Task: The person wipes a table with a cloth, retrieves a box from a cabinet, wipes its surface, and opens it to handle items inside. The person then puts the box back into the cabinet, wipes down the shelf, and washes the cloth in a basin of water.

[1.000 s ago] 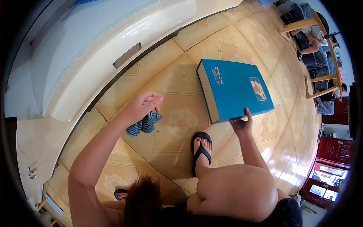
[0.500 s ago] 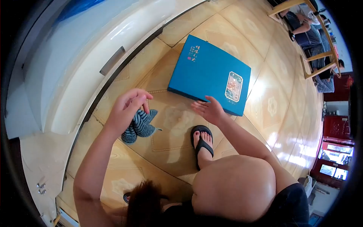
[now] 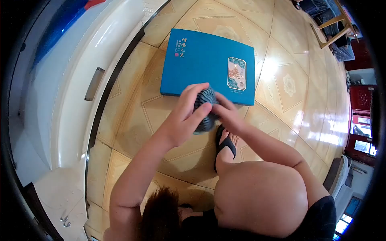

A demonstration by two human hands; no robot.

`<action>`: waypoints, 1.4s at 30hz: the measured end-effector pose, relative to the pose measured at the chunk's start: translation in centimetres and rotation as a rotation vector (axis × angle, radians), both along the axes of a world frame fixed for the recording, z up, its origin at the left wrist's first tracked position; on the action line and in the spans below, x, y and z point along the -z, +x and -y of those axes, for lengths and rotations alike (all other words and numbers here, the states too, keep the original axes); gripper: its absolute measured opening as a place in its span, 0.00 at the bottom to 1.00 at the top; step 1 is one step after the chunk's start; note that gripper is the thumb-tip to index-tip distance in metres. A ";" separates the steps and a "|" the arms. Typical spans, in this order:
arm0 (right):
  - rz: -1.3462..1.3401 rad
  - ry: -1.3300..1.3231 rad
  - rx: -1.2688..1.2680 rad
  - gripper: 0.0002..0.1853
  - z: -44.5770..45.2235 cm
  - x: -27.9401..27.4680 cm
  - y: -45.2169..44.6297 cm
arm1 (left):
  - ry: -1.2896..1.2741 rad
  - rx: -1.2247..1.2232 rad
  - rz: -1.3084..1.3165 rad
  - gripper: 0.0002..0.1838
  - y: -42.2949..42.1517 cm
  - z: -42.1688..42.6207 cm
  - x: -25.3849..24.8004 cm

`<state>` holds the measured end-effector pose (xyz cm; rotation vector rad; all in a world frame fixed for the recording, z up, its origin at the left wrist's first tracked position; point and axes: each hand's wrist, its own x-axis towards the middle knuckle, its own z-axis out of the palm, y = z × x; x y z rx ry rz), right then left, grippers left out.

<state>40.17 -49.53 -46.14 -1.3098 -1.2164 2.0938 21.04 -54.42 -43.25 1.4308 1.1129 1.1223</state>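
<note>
My left hand (image 3: 185, 116) pinches the bunched striped cloth (image 3: 206, 96) between thumb and fingers. My right hand (image 3: 230, 115), partly blurred, has left the blue box (image 3: 205, 64) and met the cloth's other side; how firmly it closes, I can't tell. I'd judge the cloth is two-handed work now. Just beyond, the box lies flat on the tiled floor (image 3: 289, 128).

Blue box (image 3: 201, 60) released; hands brought together at striped cloth (image 3: 205, 125).
The box, earlier supported at its edge by the right hand (image 3: 228, 114), has been laid on the floor (image 3: 281, 92). The right hand has been moved to the cloth, previously held by the left hand (image 3: 185, 116) alone and now bunched more compactly.
</note>
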 end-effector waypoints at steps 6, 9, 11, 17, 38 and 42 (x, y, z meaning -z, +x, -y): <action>0.452 0.813 -0.003 0.22 -7.5 3.3 1.3 | -0.213 -0.184 -0.256 0.21 -3.6 -0.3 0.3; 0.678 1.271 -0.232 0.35 -8.7 6.1 -0.9 | -0.389 -0.335 -0.243 0.21 -6.8 -0.3 0.1; 0.850 1.405 -0.350 0.40 -8.7 8.3 -3.3 | -0.461 -0.405 -0.294 0.21 -8.4 -1.1 -0.1; 0.830 1.512 -0.258 0.30 -19.6 11.5 -7.9 | -0.511 -0.551 -0.366 0.21 -9.3 -4.7 0.6; 0.676 1.519 -0.161 0.29 -20.0 12.1 -6.6 | -0.241 -0.583 -0.194 0.17 -6.9 -13.8 8.0; 0.942 1.474 0.036 0.26 -22.6 12.4 1.7 | -0.028 -0.288 -0.535 0.18 -2.5 -14.7 8.3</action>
